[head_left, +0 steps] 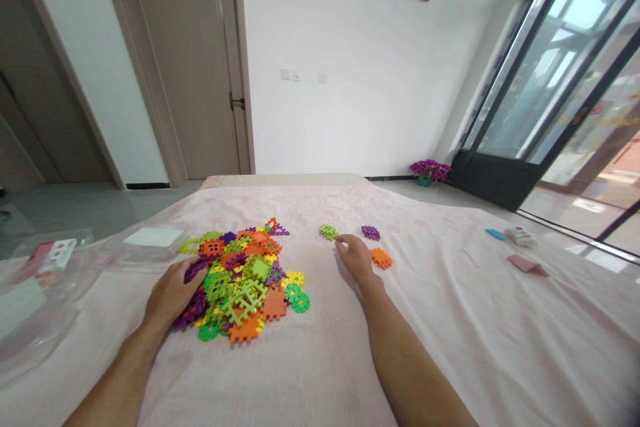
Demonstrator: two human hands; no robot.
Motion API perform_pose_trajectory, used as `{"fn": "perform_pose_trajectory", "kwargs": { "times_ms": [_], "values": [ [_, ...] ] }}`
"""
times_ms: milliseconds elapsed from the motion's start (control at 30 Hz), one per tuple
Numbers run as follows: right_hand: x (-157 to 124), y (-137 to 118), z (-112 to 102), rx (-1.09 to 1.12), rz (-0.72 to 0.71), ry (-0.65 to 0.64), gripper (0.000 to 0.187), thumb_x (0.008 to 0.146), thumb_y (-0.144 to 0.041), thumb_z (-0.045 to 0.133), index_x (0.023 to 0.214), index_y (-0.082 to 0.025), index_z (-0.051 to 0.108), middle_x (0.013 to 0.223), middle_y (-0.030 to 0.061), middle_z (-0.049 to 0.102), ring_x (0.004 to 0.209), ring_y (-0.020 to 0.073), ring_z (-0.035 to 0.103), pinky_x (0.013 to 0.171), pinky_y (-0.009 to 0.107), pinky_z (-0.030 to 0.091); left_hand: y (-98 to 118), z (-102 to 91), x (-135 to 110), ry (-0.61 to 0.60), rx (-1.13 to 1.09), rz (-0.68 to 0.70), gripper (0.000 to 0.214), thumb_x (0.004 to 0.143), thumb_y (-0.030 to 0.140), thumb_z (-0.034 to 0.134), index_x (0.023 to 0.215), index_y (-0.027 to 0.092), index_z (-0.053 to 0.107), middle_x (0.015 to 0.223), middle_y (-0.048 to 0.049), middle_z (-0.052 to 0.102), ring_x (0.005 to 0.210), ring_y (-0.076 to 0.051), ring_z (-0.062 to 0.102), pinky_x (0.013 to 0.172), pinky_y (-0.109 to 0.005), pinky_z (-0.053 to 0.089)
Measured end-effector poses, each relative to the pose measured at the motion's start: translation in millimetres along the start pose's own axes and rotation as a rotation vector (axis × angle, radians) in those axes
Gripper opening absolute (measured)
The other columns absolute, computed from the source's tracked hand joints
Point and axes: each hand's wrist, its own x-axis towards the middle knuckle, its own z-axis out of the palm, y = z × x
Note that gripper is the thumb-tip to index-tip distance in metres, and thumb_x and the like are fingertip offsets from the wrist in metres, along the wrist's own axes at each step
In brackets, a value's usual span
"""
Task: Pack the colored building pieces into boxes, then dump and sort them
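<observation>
A heap of interlocking plastic building pieces [245, 293] in orange, green, purple and yellow lies left of centre. My left hand [173, 290] is at its left side, thumb and fingers around a purple piece [194, 269]; part of the fingers is hidden. To the right of the heap, my right hand [356, 255] has its fingers curled together, fingertips at the right edge of a light green toothed piece [328, 232] lying on the cloth. Beyond that hand lie a purple toothed piece [371, 233] and an orange one [381, 258], apart from each other.
A pale pink cloth [310, 373] covers the table, wrinkled on the right. Clear plastic packaging [145, 247] lies at the left. On the right are a blue item [496, 234], a small whitish box [521, 236], a pink folded item [527, 265] and a thin white stick [471, 257].
</observation>
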Motion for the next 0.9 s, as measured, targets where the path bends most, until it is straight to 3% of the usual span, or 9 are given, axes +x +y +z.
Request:
{"fn": "perform_pose_trajectory", "kwargs": {
  "times_ms": [100, 200, 367, 500, 700, 900],
  "values": [
    [-5.5, -30.8, 13.7, 0.327, -0.128, -0.250, 0.021, 0.089, -0.031, 0.065, 0.099, -0.020, 0.078, 0.093, 0.0035, 0.078, 0.085, 0.0186, 0.071, 0.079, 0.027, 0.052, -0.6, 0.5, 0.1, 0.010, -0.002, 0.005, 0.061, 0.093, 0.062, 0.043, 0.134, 0.020, 0.061, 0.140, -0.0119, 0.062, 0.129, -0.031, 0.059, 0.113, -0.045, 0.043],
    [-15.9, -63.6, 19.3, 0.434, -0.218, -0.451, 0.024, 0.080, -0.039, 0.077, 0.092, -0.019, 0.079, 0.081, 0.0012, 0.075, 0.073, 0.0154, 0.066, 0.065, 0.024, 0.046, -0.8, 0.6, -0.1, 0.016, -0.003, 0.009, 0.060, 0.093, 0.061, 0.043, 0.133, 0.020, 0.062, 0.140, -0.0117, 0.063, 0.129, -0.031, 0.058, 0.113, -0.045, 0.043],
    [-34.5, -102.1, 10.8, 0.244, -0.432, -0.630, 0.042, 0.064, -0.051, 0.090, 0.093, -0.023, 0.077, 0.089, -0.0015, 0.070, 0.079, 0.0140, 0.061, 0.066, 0.022, 0.039, -0.1, 0.1, -0.2, 0.003, 0.000, 0.001, 0.061, 0.093, 0.061, 0.043, 0.133, 0.020, 0.061, 0.141, -0.0121, 0.061, 0.131, -0.031, 0.057, 0.113, -0.045, 0.042],
    [-46.1, -116.5, 8.2, 0.076, -0.526, -0.666, 0.061, 0.053, -0.053, 0.094, 0.102, -0.023, 0.070, 0.097, -0.0003, 0.066, 0.084, 0.0164, 0.057, 0.064, 0.023, 0.034, 1.3, -0.3, -0.3, 0.005, -0.002, -0.004, 0.062, 0.092, 0.062, 0.043, 0.134, 0.020, 0.061, 0.141, -0.0124, 0.062, 0.130, -0.032, 0.058, 0.113, -0.045, 0.042],
    [-48.9, -122.4, 9.6, 0.069, -0.434, -0.660, 0.047, 0.057, -0.038, 0.094, 0.090, -0.022, 0.064, 0.084, -0.0054, 0.061, 0.071, 0.0108, 0.049, 0.059, 0.022, 0.028, 1.0, -1.0, -0.2, 0.005, -0.011, -0.002, 0.063, 0.092, 0.062, 0.043, 0.134, 0.019, 0.061, 0.140, -0.0131, 0.062, 0.130, -0.031, 0.058, 0.113, -0.045, 0.043],
    [-42.5, -111.4, 9.9, 0.408, -0.230, -0.750, 0.031, 0.063, -0.023, 0.088, 0.081, -0.019, 0.063, 0.069, -0.0081, 0.059, 0.062, 0.0081, 0.049, 0.056, 0.020, 0.032, 2.4, -1.8, -0.8, 0.007, -0.017, -0.004, 0.062, 0.092, 0.062, 0.043, 0.133, 0.020, 0.062, 0.140, -0.0125, 0.062, 0.130, -0.032, 0.058, 0.113, -0.046, 0.043]
  ]
}}
